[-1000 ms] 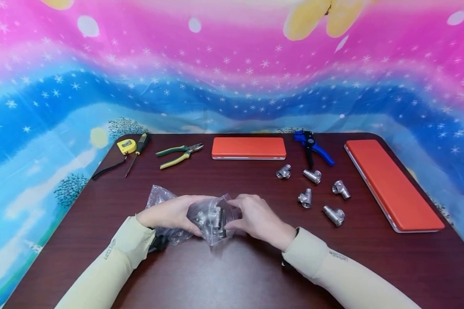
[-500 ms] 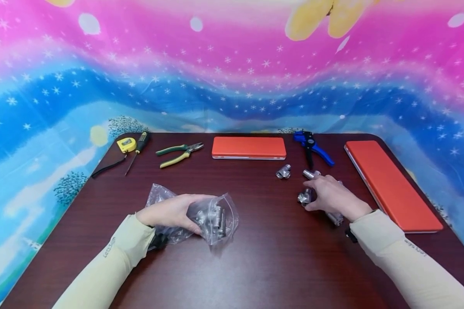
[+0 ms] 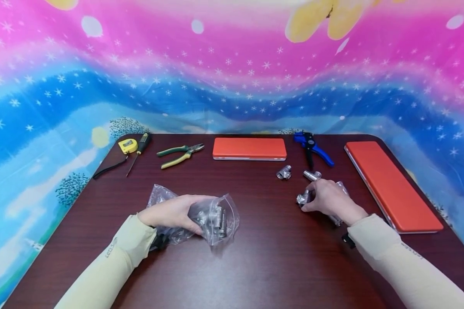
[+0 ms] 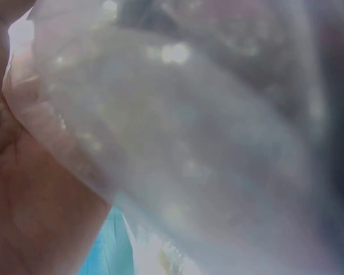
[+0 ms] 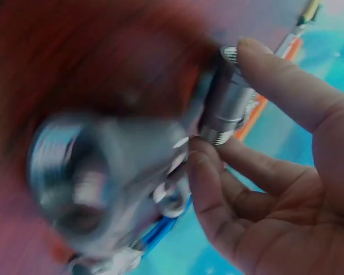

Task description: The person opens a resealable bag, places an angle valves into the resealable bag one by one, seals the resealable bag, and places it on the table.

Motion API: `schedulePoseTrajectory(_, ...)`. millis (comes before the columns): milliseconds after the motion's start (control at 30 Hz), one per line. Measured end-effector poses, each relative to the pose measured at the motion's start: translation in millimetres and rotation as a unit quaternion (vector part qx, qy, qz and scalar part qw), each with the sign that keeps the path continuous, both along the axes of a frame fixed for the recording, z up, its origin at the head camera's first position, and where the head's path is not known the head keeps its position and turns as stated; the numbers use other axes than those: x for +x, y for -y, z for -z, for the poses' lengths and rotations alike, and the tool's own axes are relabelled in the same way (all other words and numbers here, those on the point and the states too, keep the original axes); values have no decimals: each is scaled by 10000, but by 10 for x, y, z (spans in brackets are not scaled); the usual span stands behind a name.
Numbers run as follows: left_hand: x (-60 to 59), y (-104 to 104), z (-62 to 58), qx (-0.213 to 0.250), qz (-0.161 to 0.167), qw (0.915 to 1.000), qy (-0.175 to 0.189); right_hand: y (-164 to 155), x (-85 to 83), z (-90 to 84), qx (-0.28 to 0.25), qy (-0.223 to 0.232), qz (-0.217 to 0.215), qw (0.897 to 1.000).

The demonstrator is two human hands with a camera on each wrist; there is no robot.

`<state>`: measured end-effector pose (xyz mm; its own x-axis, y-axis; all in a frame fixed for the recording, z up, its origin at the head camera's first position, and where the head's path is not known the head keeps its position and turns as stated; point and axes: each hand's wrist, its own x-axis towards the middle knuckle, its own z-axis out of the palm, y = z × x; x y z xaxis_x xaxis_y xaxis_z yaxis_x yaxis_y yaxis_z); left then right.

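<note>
Pinched between thumb and fingers of the right hand was a steel tee fitting, right of the table's centre; the right wrist view confirmed the grip on the fitting, with another fitting blurred close to the lens. Left hand gripped a clear plastic bag holding more fittings, left of centre, resting on the table. Two loose fittings lay just beyond the right hand. Along the far edge lay a tape measure, a screwdriver, pliers, an orange case and a blue stripper. A second orange case lay along the right edge.
</note>
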<state>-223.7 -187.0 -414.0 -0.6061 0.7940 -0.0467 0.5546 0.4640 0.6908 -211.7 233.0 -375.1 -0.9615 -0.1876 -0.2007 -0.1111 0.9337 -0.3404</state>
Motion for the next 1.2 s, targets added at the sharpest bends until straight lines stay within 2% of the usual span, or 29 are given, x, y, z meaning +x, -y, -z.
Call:
schedulePoseTrajectory(100, -2, 2, 2, -31, -5, 10000, -4, 149, 98, -26, -330, -434, -410, 9977)
schedulePoseTrajectory(233, 0, 4, -2, -48, -4, 10000, -29, 515, 265, -57, -603, -1086, -927, 9879)
schedulePoseTrajectory(300, 6, 7, -9, -53, -6, 10000, -10, 718, 335, -47, -688, -1250, -1115, 9835)
schedulePoseTrajectory(467, 16, 2, -15, -75, -42, 10000, 40, 1142, 414, 45, -949, -1305, -1415, 9767)
schedulePoseTrajectory(667, 15, -8, -22, -70, -59, 9999, 64, 1446, 415, 129, -1198, -1237, -1527, 9731)
schedulePoseTrajectory(1033, 7, -26, -8, -58, -26, 10000, 59, 1731, 427, 233, -1304, -1556, -1729, 9638)
schedulePoseTrajectory(1200, 18, -5, -22, -80, -86, 9999, 82, 1769, 433, 264, -1039, -1918, -1842, 9584)
